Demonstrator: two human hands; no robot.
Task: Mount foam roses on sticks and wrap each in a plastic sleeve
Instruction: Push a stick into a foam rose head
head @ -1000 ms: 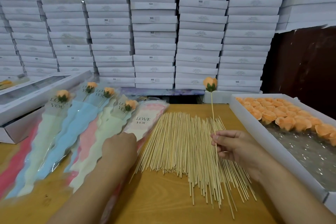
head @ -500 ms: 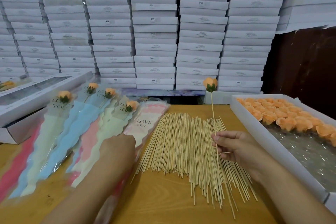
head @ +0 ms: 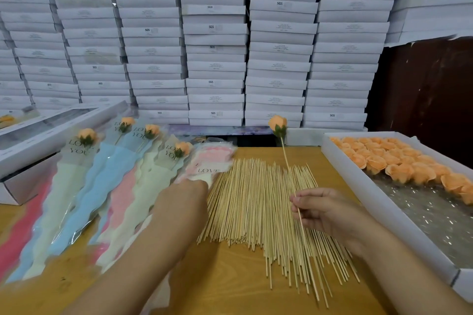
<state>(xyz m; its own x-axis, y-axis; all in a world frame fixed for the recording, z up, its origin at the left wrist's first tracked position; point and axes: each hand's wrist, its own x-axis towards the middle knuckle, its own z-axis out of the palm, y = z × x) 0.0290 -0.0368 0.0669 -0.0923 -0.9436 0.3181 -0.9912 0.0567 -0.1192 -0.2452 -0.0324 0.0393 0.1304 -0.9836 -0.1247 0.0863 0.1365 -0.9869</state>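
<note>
My right hand (head: 323, 212) pinches a thin wooden stick with an orange foam rose (head: 277, 124) on its top end, held upright over the pile of loose sticks (head: 258, 212). My left hand (head: 185, 195) lies on the pink empty plastic sleeve (head: 210, 161) printed "LOVE", at the top of a sleeve stack; how its fingers lie is hidden. Several wrapped roses (head: 87, 137) in blue, cream and pink sleeves fan out to the left.
A white tray (head: 358, 181) of orange foam rose heads (head: 399, 161) stands at the right. A long white windowed box (head: 46, 140) lies at the left. Stacks of white boxes (head: 215, 41) wall off the back of the wooden table (head: 217, 276).
My left hand has slid forward along the sleeve stack toward the "LOVE" print. My right hand holds the rose stick in nearly the same place.
</note>
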